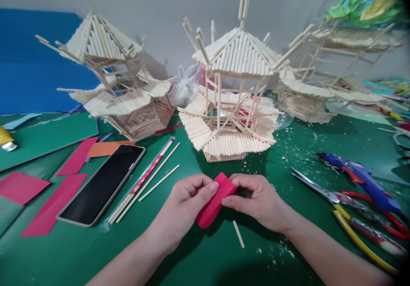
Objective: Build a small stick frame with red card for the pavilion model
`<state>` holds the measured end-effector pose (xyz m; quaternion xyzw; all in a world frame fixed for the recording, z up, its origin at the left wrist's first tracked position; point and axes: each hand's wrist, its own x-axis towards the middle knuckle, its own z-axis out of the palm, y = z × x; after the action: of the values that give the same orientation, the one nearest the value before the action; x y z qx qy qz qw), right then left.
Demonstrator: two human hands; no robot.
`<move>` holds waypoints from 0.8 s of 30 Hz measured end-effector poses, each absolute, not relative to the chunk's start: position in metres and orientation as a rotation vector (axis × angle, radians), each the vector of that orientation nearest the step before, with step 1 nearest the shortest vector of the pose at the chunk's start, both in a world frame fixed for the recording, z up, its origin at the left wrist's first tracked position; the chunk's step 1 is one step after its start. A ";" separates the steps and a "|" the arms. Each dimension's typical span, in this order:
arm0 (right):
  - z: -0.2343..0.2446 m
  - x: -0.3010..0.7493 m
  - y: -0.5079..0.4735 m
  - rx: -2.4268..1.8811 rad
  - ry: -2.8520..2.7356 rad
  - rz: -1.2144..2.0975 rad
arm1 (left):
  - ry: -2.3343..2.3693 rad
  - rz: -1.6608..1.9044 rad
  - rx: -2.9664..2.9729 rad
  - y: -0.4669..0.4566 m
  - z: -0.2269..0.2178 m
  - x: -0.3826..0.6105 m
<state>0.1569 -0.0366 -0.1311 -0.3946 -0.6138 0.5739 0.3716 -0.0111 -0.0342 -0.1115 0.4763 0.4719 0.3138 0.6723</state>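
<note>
Work in hand: red paper piece [215, 200], folded over on itself, held just above the surface [205, 256] near its front edge, mid-width. Left hand [184, 202]: grip pinched shut on the lower part, thumb on top. Right hand [256, 200]: grip closed on the upper end. The fold looks formed, and the paper is attached to nothing. Stick pavilion [230, 102] behind stands assembled. Flat red strips [53, 207] lie unfolded toward the left edge. Glue gun [361, 177] lies untouched at the right.
</note>
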 end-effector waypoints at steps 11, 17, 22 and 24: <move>-0.129 0.155 -0.041 -1.060 -1.667 1.396 | 1.069 0.709 1.058 -0.036 -0.111 -0.009; -0.131 0.154 -0.044 -1.014 -1.569 1.550 | 1.065 0.714 1.067 -0.038 -0.111 -0.009; -0.128 0.153 -0.045 -1.033 -1.623 1.510 | 1.042 0.677 0.977 -0.038 -0.111 -0.010; -0.127 0.153 -0.044 -1.046 -1.656 1.449 | 1.027 0.677 0.951 -0.038 -0.111 -0.010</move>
<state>0.1529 -0.0442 -0.1271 -0.4028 -0.6378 0.5583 0.3454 -0.0097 -0.0381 -0.1112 0.4289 0.4634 0.3052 0.7129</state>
